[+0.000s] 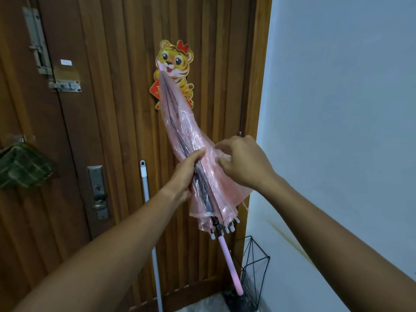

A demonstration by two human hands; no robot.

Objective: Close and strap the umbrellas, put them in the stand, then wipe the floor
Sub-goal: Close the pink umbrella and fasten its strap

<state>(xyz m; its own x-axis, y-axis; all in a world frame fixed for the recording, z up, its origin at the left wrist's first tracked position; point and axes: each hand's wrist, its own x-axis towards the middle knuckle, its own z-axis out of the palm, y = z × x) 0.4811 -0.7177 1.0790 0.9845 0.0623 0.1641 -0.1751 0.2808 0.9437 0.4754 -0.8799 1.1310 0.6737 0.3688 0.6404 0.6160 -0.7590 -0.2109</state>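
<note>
Head view, centre of frame: the step in hand is closing and strapping, at the stage of gathering the cover. The pink see-through umbrella (177, 122) is collapsed but loose and held slantwise before the wooden door (108, 109). Its tip lies at the tiger sticker (177, 61), upper centre. The pink handle (227, 255) runs down to the lower right, ending at the foot of the black wire stand (258, 264); whether it sits inside cannot be told.

The left hand (183, 176) grips ribs and cover at mid-length, fingers curled round them. The right hand (244, 163) has bent fingers pinching loose folds of the canopy (225, 190), which billows to the right. No strap is fastened, and the strap itself is not clearly made out.

Judgement: the next move calls for winding the folds tight about the shaft, then finding and fastening the strap before stowing.
</note>
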